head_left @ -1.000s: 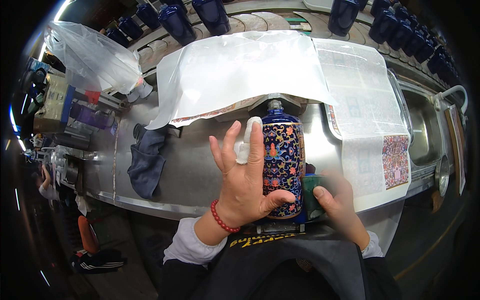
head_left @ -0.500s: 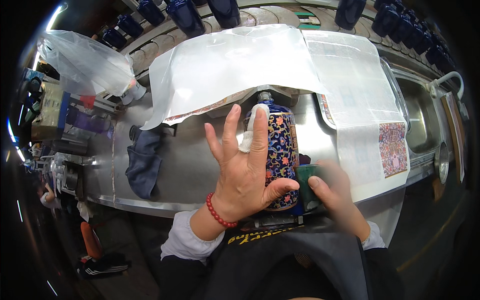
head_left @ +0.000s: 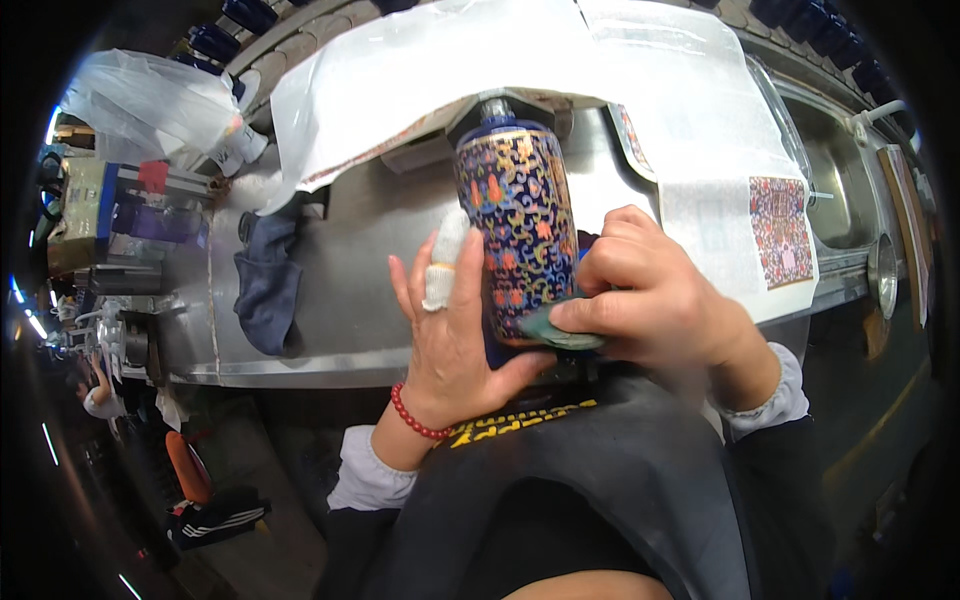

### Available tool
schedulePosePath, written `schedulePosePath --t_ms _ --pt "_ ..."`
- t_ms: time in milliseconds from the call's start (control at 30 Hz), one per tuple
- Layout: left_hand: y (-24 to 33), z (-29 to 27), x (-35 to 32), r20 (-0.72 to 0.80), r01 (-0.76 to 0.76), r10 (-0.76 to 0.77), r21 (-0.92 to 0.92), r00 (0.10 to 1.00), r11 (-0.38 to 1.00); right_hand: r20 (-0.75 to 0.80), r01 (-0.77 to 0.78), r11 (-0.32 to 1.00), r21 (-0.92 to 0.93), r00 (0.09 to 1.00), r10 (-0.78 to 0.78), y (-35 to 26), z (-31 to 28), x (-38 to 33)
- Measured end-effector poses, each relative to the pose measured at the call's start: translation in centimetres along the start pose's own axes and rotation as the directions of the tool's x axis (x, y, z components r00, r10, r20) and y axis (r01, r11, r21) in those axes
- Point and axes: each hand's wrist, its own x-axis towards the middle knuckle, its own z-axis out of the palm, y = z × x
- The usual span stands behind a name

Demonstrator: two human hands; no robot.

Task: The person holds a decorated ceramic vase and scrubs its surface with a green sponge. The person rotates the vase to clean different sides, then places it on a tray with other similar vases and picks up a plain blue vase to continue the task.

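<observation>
A dark blue bottle (head_left: pixel 518 220) with a colourful floral pattern and gold lines lies in front of me on the metal worktop, its neck pointing away. My left hand (head_left: pixel 445 345) rests along the bottle's left side, fingers stretched out; one finger wears a white knitted finger sleeve (head_left: pixel 446 255). The left thumb reaches under the bottle's near end. In my right hand (head_left: pixel 645 290), the fingers are curled round a flat green pad (head_left: pixel 562 330), which presses against the lower right part of the pattern. Part of the pad is hidden by the fingers.
White backing sheets (head_left: pixel 420 90) cover the far side, and a printed floral sheet (head_left: pixel 782 235) lies at right. A dark cloth (head_left: pixel 268 285) lies at left. Beyond the sheets are several blue bottles (head_left: pixel 835 45). A steel sink (head_left: pixel 835 190) stands far right.
My right hand has brought the green pad from beside the bottle onto its lower front. The left hand has shifted from over the bottle to its left side. The view has tilted.
</observation>
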Motion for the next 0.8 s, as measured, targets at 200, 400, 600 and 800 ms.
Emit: schedulePosePath --t_ms 200,400,600,800 --pt "-0.4 1.6 0.1 -0.145 -0.054 0.072 0.123 0.987 0.991 -0.208 -0.159 0.953 -0.257 0.972 0.106 0.5 0.8 -1.2" --pt "-0.8 2.1 -0.1 -0.130 -0.045 0.051 0.055 0.990 0.998 -0.085 -0.363 0.907 0.214 0.918 0.388 -1.4 1.4 -5.0" --pt "-2.4 3.2 -0.9 -0.103 -0.072 0.071 -0.002 0.992 0.997 0.006 -0.313 0.901 0.300 0.945 0.326 -3.0 1.4 -7.1" --pt "-3.2 2.5 -2.2 -0.142 -0.072 0.079 0.057 0.987 0.996 -0.286 -0.480 0.860 0.171 0.812 0.509 -3.4 2.0 -8.9"
